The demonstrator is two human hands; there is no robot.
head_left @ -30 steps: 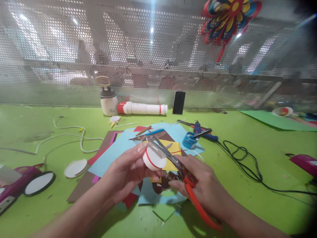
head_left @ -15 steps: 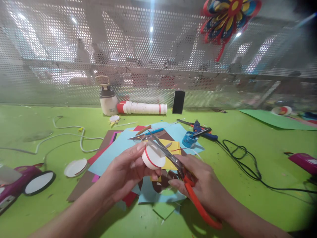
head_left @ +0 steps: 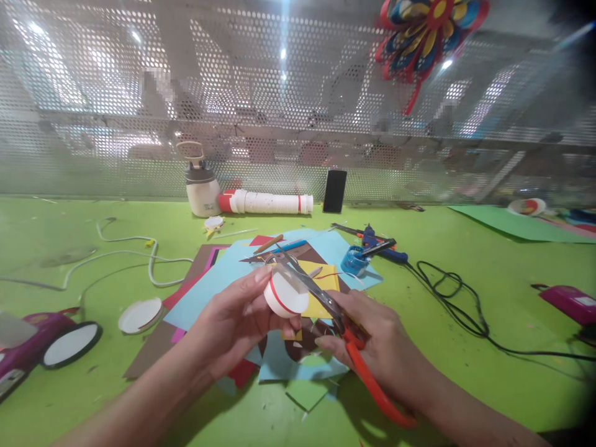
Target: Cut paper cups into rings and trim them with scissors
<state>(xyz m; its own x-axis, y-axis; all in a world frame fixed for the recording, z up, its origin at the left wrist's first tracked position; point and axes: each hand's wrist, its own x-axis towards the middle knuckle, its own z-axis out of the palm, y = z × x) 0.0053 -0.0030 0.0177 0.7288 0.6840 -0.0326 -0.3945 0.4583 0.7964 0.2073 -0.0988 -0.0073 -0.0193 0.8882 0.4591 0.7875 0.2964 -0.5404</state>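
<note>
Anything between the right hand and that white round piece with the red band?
Yes: the orange-handled scissors, held in the right hand, reach to the upper edge of the white round piece. Nothing else visible intervenes; the left hand holds the piece.

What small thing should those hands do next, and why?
Perhaps ease the left hand back slightly: its thumb rests on the red-banded white piece, close to the blades of the scissors in the right hand.

Your setting appears to be a craft workshop. Note the coloured paper, the glue gun (blue, corded) and your green worktable.
</note>
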